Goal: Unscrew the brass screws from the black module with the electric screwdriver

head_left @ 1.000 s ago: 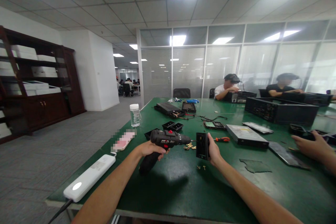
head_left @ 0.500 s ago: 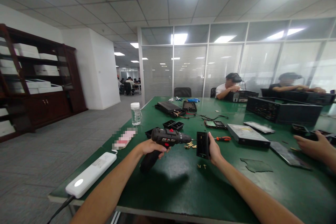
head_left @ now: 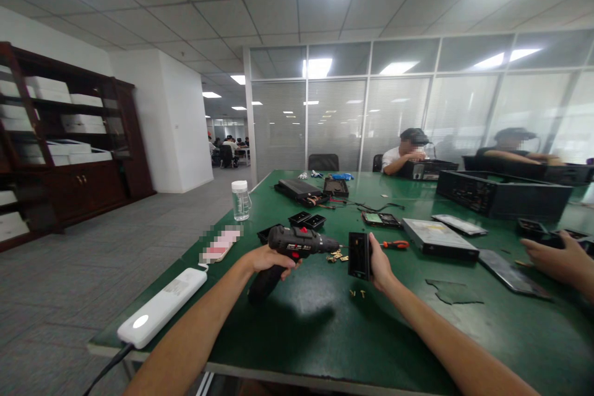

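Observation:
My left hand [head_left: 273,260] is wrapped round the grip of a black cordless drill [head_left: 301,242], which points to the right. In my right hand [head_left: 379,263] a black open-fronted plastic box [head_left: 359,257] is held upright, its hollow side towards the drill. The bit reaches close to the box; whether it touches anything inside, I cannot tell. Small brass-coloured metal pieces [head_left: 337,257] lie on the green table [head_left: 297,340] behind the gap between drill and box. A few small screws [head_left: 357,294] rest just below the box. More black plastic boxes [head_left: 306,220] sit behind the drill.
To the left are a white power strip [head_left: 162,306], a phone [head_left: 221,243] and a clear bottle [head_left: 240,201]. An orange-handled screwdriver [head_left: 395,245], an optical drive [head_left: 439,240] and a computer case [head_left: 503,195] lie to the right. A co-worker's hand [head_left: 559,257] is at the right edge.
Almost nothing differs. The drill and the box keep the same hold and pose; the whole view has shifted very slightly.

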{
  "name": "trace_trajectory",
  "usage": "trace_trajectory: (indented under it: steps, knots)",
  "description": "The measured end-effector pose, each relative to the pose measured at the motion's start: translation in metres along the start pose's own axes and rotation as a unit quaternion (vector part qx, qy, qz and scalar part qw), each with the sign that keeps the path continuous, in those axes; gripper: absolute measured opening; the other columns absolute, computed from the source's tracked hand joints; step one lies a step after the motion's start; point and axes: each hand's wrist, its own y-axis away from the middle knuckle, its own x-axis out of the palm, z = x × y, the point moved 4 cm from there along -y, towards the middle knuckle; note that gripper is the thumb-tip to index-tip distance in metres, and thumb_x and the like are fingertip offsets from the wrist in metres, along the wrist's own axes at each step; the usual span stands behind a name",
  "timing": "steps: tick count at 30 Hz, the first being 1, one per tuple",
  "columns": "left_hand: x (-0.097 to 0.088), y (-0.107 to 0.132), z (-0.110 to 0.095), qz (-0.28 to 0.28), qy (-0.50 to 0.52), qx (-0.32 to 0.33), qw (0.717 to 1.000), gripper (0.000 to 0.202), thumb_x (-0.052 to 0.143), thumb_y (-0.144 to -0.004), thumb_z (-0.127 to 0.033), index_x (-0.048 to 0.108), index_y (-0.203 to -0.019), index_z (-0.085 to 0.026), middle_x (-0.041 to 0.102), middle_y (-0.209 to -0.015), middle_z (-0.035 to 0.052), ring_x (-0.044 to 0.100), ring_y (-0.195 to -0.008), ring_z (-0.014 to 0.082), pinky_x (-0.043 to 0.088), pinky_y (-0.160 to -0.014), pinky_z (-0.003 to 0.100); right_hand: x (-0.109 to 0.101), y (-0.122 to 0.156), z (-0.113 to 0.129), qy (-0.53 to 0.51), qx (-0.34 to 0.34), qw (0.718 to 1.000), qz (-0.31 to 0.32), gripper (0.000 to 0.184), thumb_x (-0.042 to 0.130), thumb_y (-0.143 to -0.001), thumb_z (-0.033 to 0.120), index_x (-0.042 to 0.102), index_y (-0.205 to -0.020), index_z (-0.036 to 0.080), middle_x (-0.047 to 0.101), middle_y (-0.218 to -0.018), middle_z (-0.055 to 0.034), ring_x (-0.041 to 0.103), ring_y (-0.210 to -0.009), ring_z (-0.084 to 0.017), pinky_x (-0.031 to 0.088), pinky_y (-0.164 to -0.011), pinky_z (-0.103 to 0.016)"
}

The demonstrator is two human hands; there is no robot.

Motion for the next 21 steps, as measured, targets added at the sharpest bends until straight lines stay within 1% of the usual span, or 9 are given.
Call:
trace_trajectory:
  steps: [8,15,21]
  knots:
    - [-0.0011,0.0009,0.0002,-0.003,0.004,0.002,1.000,0.035,0.060,-0.065,-0.025,0.052,-0.093,-0.007,0.051,-0.081,0.0078,0.048,-0.053,0.0090,0.042,-0.053,0.025,-0.0003,0.0011,0.0013,-0.003,-0.019,1.000,-0.012,0.045,0.050,-0.062,0.058,0.059,-0.076,0.016,0.061,-0.059,-0.0013,0.057,-0.053,-0.017,0.047,-0.052,-0.030]
    - [0.0003,0.0011,-0.0013,-0.007,0.004,0.001,1.000,0.034,0.061,-0.064,-0.026,0.052,-0.091,-0.007,0.051,-0.080,0.0072,0.048,-0.053,0.0088,0.042,-0.052,0.025,0.0013,0.0064,0.0034,-0.001,-0.013,1.000,-0.009,0.044,0.050,-0.063,0.058,0.060,-0.075,0.017,0.061,-0.058,-0.0014,0.057,-0.051,-0.017,0.047,-0.052,-0.030]
    - [0.0008,0.0012,-0.0018,-0.008,0.005,-0.004,1.000,0.034,0.061,-0.063,-0.026,0.053,-0.090,-0.008,0.051,-0.080,0.0069,0.048,-0.054,0.0085,0.042,-0.053,0.025,0.0000,0.0021,0.0016,-0.006,-0.014,1.000,-0.007,0.044,0.051,-0.062,0.058,0.059,-0.075,0.017,0.061,-0.058,-0.0012,0.057,-0.052,-0.017,0.047,-0.052,-0.031]
